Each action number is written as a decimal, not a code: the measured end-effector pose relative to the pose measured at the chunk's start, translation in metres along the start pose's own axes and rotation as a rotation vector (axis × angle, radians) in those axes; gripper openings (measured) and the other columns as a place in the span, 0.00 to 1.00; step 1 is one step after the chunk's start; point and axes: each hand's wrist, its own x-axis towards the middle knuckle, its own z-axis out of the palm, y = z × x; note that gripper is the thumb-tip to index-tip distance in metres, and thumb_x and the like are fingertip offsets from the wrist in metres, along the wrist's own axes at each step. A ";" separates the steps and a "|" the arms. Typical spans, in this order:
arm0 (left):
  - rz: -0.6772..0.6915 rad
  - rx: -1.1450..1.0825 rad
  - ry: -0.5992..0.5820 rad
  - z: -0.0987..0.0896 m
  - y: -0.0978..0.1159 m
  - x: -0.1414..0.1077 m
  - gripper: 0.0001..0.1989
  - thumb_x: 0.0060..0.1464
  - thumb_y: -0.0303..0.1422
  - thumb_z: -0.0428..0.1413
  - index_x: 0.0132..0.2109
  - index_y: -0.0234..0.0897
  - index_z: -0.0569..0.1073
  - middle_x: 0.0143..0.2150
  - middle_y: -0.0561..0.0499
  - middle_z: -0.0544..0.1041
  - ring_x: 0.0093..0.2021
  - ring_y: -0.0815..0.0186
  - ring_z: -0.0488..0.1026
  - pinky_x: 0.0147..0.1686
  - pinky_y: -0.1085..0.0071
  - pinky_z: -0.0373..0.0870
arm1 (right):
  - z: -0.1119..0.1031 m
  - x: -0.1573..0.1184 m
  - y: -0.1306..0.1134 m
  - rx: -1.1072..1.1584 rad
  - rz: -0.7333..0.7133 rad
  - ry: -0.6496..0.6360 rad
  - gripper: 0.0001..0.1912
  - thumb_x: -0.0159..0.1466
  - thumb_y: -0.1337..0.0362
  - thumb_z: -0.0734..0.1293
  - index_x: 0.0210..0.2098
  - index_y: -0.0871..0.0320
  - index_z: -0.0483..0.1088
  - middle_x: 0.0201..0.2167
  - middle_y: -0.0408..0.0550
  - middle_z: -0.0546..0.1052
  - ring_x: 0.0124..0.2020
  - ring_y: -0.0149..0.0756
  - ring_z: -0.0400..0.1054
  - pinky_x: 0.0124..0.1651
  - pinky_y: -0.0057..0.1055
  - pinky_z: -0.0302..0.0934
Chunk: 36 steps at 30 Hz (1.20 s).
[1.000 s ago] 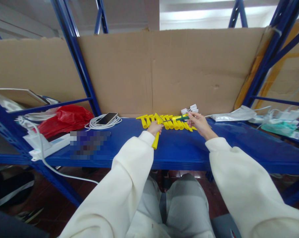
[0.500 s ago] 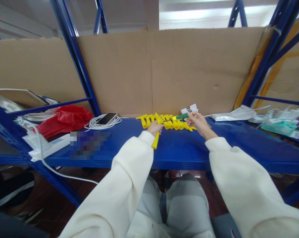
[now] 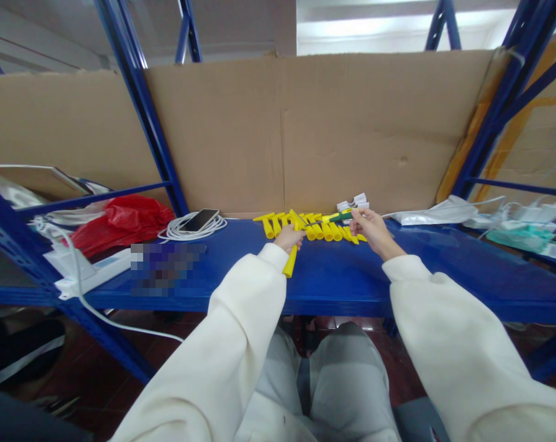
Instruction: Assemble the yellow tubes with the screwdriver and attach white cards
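My left hand (image 3: 289,236) is closed around a yellow plastic piece (image 3: 289,264), with its tube-like end sticking out below the fingers toward me. In my right hand (image 3: 370,229) is a screwdriver (image 3: 340,217) with a green and yellow handle, gripped at the handle's end by the fingertips. Its thin shaft points left and reaches the top of the held piece; whether the tip touches a screw is too small to tell. Just behind and between both hands lies a row of several similar yellow pieces (image 3: 328,233) on the blue shelf (image 3: 342,276).
White clips or brackets (image 3: 353,202) stand behind the row, against the cardboard panel (image 3: 351,129). To the left are a phone (image 3: 199,220) on a coiled white cable (image 3: 167,232), a red plastic bag (image 3: 126,221) and a white power strip (image 3: 98,270). White packaging (image 3: 434,212) lies right.
The screwdriver handle has turned a little in my right fingers, showing more yellow striping. My left hand and the yellow piece have stayed in place.
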 end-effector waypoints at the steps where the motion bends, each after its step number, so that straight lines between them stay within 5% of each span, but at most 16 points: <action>1: -0.002 0.001 -0.004 0.000 0.000 0.000 0.04 0.60 0.22 0.54 0.40 0.34 0.70 0.21 0.59 0.61 0.17 0.76 0.58 0.20 0.78 0.58 | 0.000 0.000 0.000 -0.013 -0.006 0.019 0.28 0.48 0.40 0.76 0.30 0.54 0.65 0.16 0.38 0.71 0.15 0.27 0.63 0.19 0.23 0.56; 15: -0.010 0.009 -0.001 0.000 0.000 0.001 0.05 0.59 0.21 0.54 0.40 0.34 0.69 0.19 0.61 0.60 0.16 0.76 0.57 0.19 0.78 0.57 | 0.000 0.000 -0.003 0.031 0.044 -0.009 0.30 0.44 0.44 0.79 0.36 0.56 0.70 0.21 0.42 0.78 0.17 0.29 0.68 0.19 0.23 0.58; 36: -0.002 0.009 0.016 0.000 -0.002 0.002 0.05 0.58 0.22 0.55 0.41 0.34 0.70 0.20 0.60 0.61 0.17 0.76 0.58 0.22 0.78 0.60 | 0.002 0.001 0.001 -0.120 0.102 0.097 0.27 0.52 0.40 0.75 0.23 0.55 0.63 0.12 0.43 0.72 0.10 0.27 0.63 0.14 0.22 0.56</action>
